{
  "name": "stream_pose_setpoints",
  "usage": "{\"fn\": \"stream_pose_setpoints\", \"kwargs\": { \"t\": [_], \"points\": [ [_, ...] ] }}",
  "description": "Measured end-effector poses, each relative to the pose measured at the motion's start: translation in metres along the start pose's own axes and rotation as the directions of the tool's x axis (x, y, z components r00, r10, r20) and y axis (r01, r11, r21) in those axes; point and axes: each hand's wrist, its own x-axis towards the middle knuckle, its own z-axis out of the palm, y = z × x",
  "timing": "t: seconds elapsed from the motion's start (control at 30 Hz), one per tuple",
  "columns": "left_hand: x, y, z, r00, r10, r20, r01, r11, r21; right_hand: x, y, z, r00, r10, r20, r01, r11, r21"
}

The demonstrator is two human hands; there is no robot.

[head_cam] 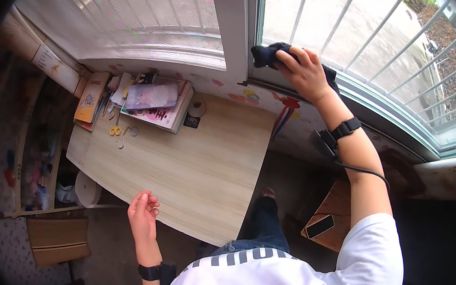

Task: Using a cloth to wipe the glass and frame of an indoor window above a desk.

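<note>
My right hand [305, 73] grips a dark cloth [269, 55] and presses it near the lower left corner of the window pane [311, 20]. Part of the cloth hangs out behind the wrist. Below the cloth runs the dark window frame [270, 79]. My left hand [143, 211] holds nothing; its fingers are loosely curled and apart, over the near edge of the wooden desk [203, 169]. Each wrist wears a black strap with a small device.
Books [160, 104], yellow-handled scissors [115, 130], a metal hook [126, 136] and a roll of tape [196, 108] lie on the desk. A phone [320, 227] rests on a wooden stool [338, 203] at right. Shelves [22, 151] and a cardboard box [57, 239] stand at left.
</note>
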Motion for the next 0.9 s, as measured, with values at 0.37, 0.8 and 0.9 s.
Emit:
{"fn": "stream_pose_setpoints", "kwargs": {
  "t": [0.37, 0.8, 0.9],
  "points": [
    [-0.001, -0.013, 0.035, 0.997, 0.049, 0.052, -0.045, 0.997, -0.065, -0.026, 0.001, -0.012, 0.991, 0.019, 0.129, -0.018, 1.000, -0.009],
    [0.020, -0.015, 0.097, 0.975, 0.058, 0.214, -0.008, 0.974, -0.227, 0.014, -0.051, 0.010, 0.884, 0.315, 0.345, -0.330, 0.944, -0.017],
    [0.026, -0.015, 0.102, 0.983, 0.025, 0.179, 0.027, 0.960, -0.279, 0.021, -0.052, 0.012, 0.869, 0.325, 0.373, -0.351, 0.936, 0.002]
  ]
}}
